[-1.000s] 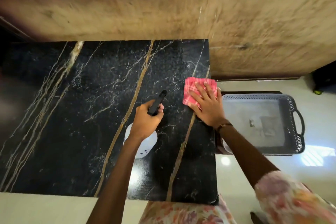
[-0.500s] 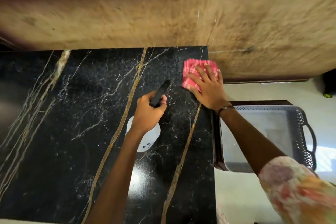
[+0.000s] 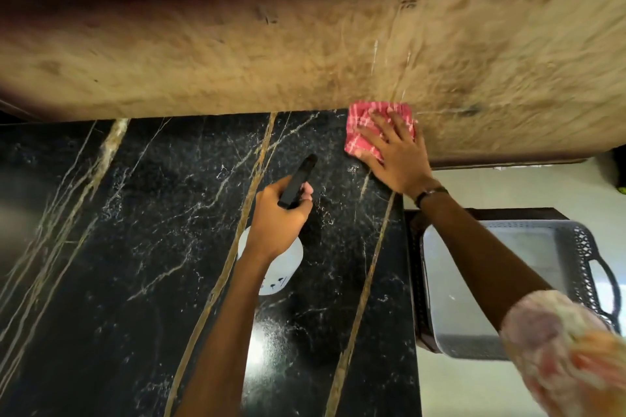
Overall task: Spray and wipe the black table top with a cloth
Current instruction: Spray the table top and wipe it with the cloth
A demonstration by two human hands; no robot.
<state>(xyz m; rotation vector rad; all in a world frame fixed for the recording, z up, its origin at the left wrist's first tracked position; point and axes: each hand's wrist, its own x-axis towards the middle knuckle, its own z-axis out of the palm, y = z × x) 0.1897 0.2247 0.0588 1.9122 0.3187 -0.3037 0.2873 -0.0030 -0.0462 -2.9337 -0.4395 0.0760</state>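
Here, the right hand (image 3: 394, 149) presses flat, fingers spread, on the cloth (image 3: 364, 125) at the table's (image 3: 135, 247) far-right corner, unwiped top stretching left, while the left hand (image 3: 277, 217) grips the sprayer (image 3: 297, 181).

A single head-worn wide-angle camera looks steeply down from above and close over the black marble worktop (image 3: 142, 247), facing forward toward the tan wall (image 3: 305, 44) that fills the upper frame. Both forearms reach in from the bottom edge, and the floor (image 3: 508, 186) shows at the right.
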